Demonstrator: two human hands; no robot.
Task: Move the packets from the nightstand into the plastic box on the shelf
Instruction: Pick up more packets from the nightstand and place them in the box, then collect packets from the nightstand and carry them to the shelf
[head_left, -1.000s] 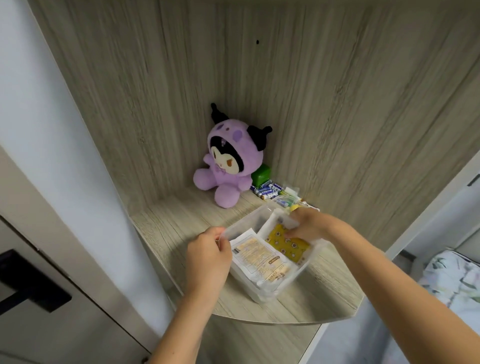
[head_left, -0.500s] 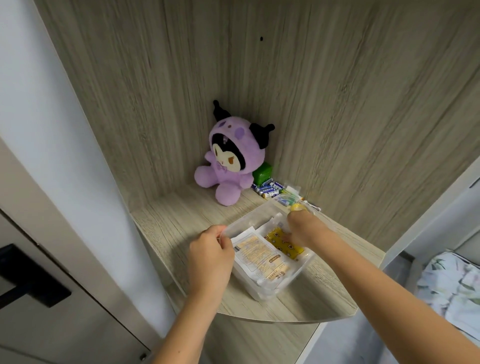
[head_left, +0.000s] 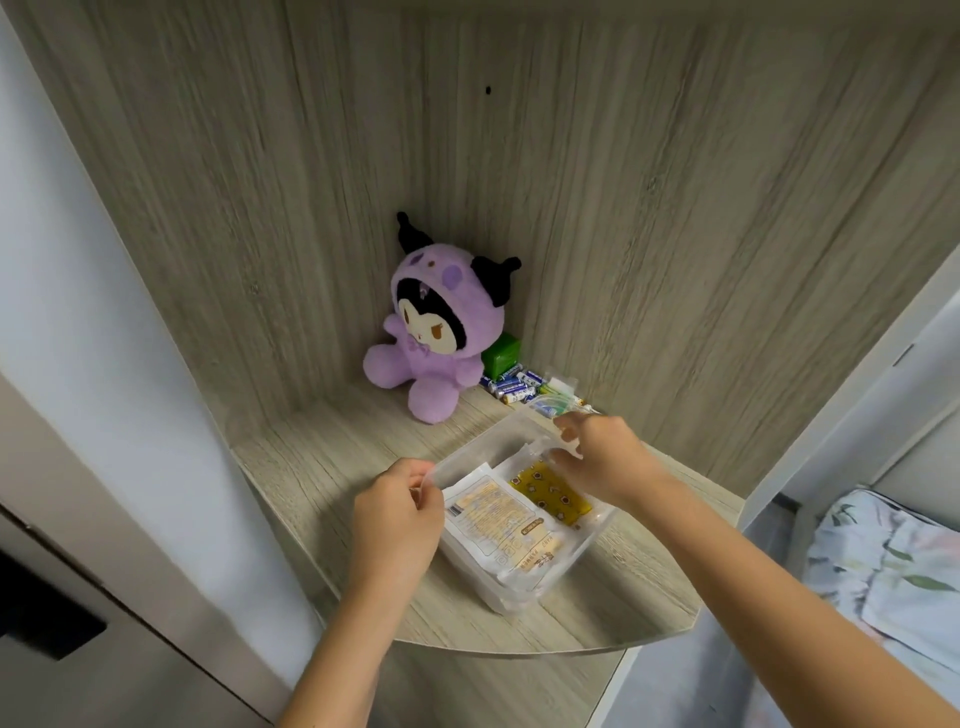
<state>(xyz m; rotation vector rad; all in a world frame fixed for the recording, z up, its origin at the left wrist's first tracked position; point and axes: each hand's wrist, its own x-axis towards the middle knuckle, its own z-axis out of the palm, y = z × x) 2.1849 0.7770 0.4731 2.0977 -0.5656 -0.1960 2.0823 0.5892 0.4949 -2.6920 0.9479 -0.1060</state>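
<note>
A clear plastic box (head_left: 524, 592) rests on the wooden corner shelf (head_left: 322, 457). Inside lie a white packet with beige print (head_left: 498, 525) on the left and a yellow patterned packet (head_left: 550, 491) on the right. My left hand (head_left: 397, 519) pinches the box's near-left rim. Over the box's far right part, my right hand (head_left: 597, 457) has its fingertips on the clear top edge of the yellow packet, fingers curled; the grip itself is partly hidden.
A purple plush toy (head_left: 436, 332) sits in the shelf's back corner. Beside it are a green box (head_left: 501, 351), several batteries (head_left: 511, 387) and small wrapped items (head_left: 558, 400). Floral bedding (head_left: 883, 561) shows at lower right, below the shelf.
My right hand has lifted slightly from deep in the box to the yellow packet's top edge. My left hand keeps its hold on the rim. The view has shifted a little.
</note>
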